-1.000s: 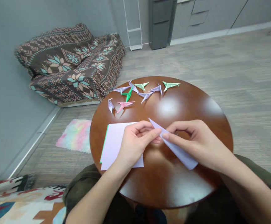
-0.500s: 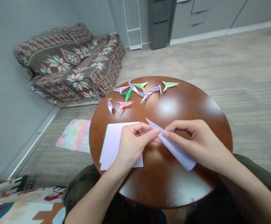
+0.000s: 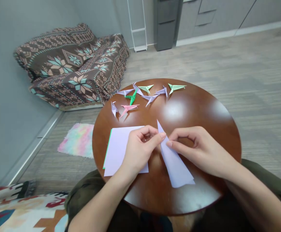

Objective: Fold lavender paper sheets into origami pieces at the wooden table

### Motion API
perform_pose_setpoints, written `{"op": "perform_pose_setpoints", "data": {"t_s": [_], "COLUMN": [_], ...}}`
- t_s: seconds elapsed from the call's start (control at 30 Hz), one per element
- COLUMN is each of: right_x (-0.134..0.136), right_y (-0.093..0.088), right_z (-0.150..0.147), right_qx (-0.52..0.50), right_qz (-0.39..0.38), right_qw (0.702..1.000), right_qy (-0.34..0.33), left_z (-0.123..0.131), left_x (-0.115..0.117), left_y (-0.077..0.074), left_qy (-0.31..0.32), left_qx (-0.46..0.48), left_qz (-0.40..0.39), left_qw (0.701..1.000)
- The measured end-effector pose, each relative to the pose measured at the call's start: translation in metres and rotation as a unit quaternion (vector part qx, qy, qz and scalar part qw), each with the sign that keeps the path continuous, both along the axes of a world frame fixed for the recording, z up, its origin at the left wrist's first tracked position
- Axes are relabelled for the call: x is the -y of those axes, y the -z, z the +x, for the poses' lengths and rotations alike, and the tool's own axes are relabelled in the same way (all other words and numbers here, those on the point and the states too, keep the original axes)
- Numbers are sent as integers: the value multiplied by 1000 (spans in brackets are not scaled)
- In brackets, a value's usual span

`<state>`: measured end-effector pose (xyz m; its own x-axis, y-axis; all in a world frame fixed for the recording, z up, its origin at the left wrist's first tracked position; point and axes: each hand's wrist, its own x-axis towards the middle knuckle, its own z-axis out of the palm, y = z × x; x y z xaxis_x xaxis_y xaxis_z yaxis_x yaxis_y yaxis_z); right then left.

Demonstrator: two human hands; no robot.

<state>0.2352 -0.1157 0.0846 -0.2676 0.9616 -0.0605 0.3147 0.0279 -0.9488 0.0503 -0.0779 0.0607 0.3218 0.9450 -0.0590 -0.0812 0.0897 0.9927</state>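
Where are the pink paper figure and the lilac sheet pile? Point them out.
pink paper figure (image 3: pixel 129 108): head view, on its middle.
lilac sheet pile (image 3: pixel 117 151): head view, on its uncovered left part.

In the upper left of the frame there is a blanket-covered sofa (image 3: pixel 70 67) with brown pattern, and below it lies a fluffy pastel rug (image 3: pixel 77 140). At the top stand a white rack (image 3: pixel 137 25) and a dark grey cabinet (image 3: pixel 165 25). A patterned carpet (image 3: pixel 22 211) lies in the lower left corner, and a round wooden table (image 3: pixel 203 103) is in the centre.

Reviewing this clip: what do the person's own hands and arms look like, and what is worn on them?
The left hand and right hand are bare, with short nails and no gloves, rings or watch showing. The forearms show no sleeves. Olive-green fabric appears below the arms, but whether it is a top or trousers is unclear.
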Motion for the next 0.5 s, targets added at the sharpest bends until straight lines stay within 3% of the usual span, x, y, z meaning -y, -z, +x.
{"op": "perform_pose_setpoints", "data": {"t_s": [0.13, 0.33, 0.5], "right_x": [0, -5, -8], "right_y": [6, 10, 15], "right_z": [-5, -3, -1], "right_qx": [-74, -87, -102], "right_qz": [0, -38, -38], "right_qw": [996, 995, 993], "right_qy": [51, 20, 53], "left_z": [-2, -9, -12], "left_x": [-1, -5, -6], "left_y": [-5, -14, -17], "left_qy": [45, 96, 133], "left_qx": [-30, -82, -116], "left_qz": [9, 0, 3], "left_qw": [998, 992, 984]}}
